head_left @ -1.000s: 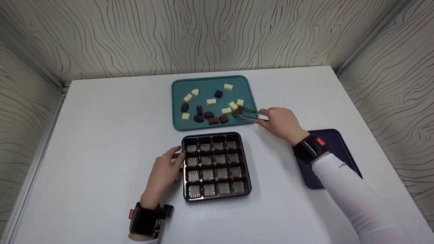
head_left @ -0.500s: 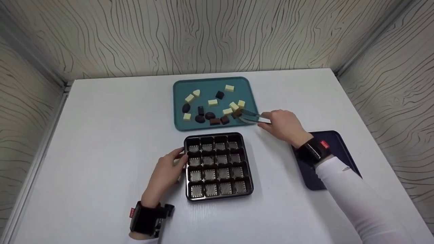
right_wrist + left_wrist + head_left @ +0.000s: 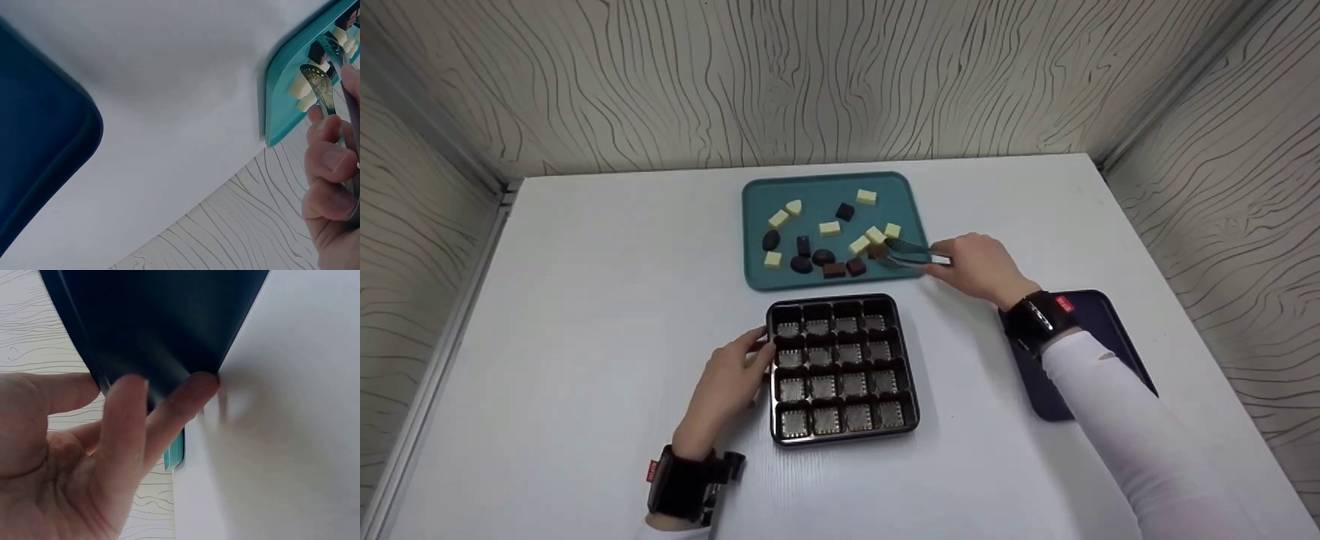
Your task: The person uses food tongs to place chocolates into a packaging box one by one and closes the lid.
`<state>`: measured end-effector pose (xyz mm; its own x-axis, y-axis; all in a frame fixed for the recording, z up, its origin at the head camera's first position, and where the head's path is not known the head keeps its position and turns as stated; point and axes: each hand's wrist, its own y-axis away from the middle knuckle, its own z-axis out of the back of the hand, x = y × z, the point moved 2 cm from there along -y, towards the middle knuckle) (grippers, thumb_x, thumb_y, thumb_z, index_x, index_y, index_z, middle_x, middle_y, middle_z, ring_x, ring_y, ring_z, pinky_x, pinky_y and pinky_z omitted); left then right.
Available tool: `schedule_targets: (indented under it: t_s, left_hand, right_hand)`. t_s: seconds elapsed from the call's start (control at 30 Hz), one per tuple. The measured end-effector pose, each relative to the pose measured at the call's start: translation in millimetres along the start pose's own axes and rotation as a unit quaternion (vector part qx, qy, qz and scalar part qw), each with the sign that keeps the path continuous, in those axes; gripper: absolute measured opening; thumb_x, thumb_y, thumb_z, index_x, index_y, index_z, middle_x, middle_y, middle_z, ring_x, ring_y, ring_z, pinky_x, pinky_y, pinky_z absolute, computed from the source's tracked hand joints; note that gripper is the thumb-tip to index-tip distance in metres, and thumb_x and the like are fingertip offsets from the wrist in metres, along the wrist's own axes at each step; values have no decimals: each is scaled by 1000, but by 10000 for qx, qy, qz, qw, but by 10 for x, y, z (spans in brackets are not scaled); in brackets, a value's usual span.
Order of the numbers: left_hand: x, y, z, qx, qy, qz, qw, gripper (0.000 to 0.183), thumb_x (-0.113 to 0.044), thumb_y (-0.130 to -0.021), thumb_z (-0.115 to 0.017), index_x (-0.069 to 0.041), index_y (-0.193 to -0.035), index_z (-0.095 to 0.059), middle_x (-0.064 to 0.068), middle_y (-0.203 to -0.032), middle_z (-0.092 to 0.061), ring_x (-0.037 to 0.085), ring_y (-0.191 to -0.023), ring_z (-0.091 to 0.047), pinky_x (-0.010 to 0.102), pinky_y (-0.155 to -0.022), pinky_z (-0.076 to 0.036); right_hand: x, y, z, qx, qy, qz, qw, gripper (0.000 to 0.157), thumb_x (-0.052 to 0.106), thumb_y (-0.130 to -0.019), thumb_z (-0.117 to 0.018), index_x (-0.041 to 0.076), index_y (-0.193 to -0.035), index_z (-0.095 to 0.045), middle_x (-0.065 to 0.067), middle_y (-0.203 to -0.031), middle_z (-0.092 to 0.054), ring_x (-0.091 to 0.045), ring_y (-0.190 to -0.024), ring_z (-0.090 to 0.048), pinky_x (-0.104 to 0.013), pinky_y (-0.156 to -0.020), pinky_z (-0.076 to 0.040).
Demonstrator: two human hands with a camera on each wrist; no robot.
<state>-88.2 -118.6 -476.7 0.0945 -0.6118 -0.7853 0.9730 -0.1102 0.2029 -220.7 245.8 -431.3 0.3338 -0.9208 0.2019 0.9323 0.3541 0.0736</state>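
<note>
My right hand [image 3: 979, 264] grips slotted metal tongs [image 3: 913, 247] over the right part of the teal tray [image 3: 757, 279]. In the right wrist view, the two perforated tips of the tongs [image 3: 320, 84] stand apart. They are close to a brown chocolate [image 3: 876, 252] and a cluster of white chocolates [image 3: 876, 235]; whether they touch any is hard to tell. My left hand [image 3: 729, 379] rests with thumb and fairly straight fingers against the left side of a black box [image 3: 840, 367] divided into several compartments. No chocolates show in its compartments.
Several dark chocolates [image 3: 823, 257] and white pieces lie spread over the teal tray. A dark blue tray [image 3: 1110, 330] sits at the right, partly under my right forearm. Wood-patterned walls [image 3: 810, 82] stand behind and beside the white table [image 3: 607, 285].
The tongs have shifted slightly left among the chocolates, and the brown chocolate and a white piece beside it have moved a little. My left hand stays at the box.
</note>
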Motion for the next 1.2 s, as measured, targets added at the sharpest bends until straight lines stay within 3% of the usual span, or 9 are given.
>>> schedule_targets:
  t_s: [0.1,0.33,0.47,0.6,0.77,0.9,1.0,1.1,1.2]
  left_hand:
    - [9,-1,-5,-14,-6,17,10000,48,-26,-109,-54,0,-149,-56,25,-137,-70,41,-126,-69,57,-111,-52]
    - [24,-10,-5,27,76,93,9999,49,-27,-109,-56,-1,-151,-55,24,-138,-69,31,-99,-79,53,-104,-57]
    - [26,-14,-2,44,140,84,9999,50,-28,-109,-56,-2,-151,-55,24,-139,-69,32,-102,-78,54,-107,-56]
    - [24,-7,16,169,175,90,9997,51,-29,-109,-55,-2,-152,-54,23,-140,-68,37,-118,-74,56,-113,-52]
    - [13,16,46,368,123,52,9992,50,-29,-109,-56,-1,-150,-55,21,-141,-69,37,-128,-69,56,-117,-49]
    - [2,20,51,435,112,43,9990,50,-29,-109,-56,0,-150,-55,21,-140,-69,27,-97,-77,52,-108,-55]
    - [-3,23,55,453,120,39,9989,50,-28,-109,-56,0,-150,-56,20,-139,-70,17,-78,-73,48,-100,-57]
    - [9,24,58,475,172,32,9987,48,-28,-109,-56,-1,-149,-57,20,-139,-70,15,-71,-71,43,-92,-59]
    - [26,27,67,572,329,88,9978,49,-27,-109,-57,-2,-150,-56,19,-140,-70,17,-63,-69,35,-76,-60]
  right_hand:
    - [36,11,3,8,4,110,9999,37,35,-99,-72,4,-120,-79,-16,-106,-82,-32,-90,-76,-51,-78,-59]
    - [123,-9,135,108,204,353,9991,32,32,-98,-74,6,-116,-81,-16,-107,-82,-33,-92,-77,-51,-80,-60]
    - [201,-91,228,260,500,435,9975,28,30,-97,-75,4,-107,-83,-15,-99,-82,-34,-87,-75,-52,-79,-60]
    - [297,-180,318,454,745,390,9954,30,31,-96,-75,3,-101,-83,-14,-92,-81,-33,-82,-73,-51,-78,-60]
    - [379,-259,375,558,997,424,9926,29,30,-95,-76,4,-83,-78,-9,-72,-72,-23,-65,-60,-45,-65,-55]
    - [411,-294,380,541,1049,429,9921,36,31,-94,-78,7,-69,-69,-3,-62,-60,-18,-59,-50,-38,-58,-48]
    - [420,-312,376,570,1054,374,9921,41,33,-95,-78,9,-65,-61,0,-60,-54,-17,-59,-48,-35,-57,-45]
    - [420,-329,370,626,1026,294,9923,41,34,-95,-77,9,-67,-61,-1,-61,-54,-18,-59,-48,-37,-58,-46]
    - [426,-339,358,658,1009,220,9925,38,34,-96,-76,6,-72,-66,-2,-63,-56,-19,-61,-48,-38,-59,-46]
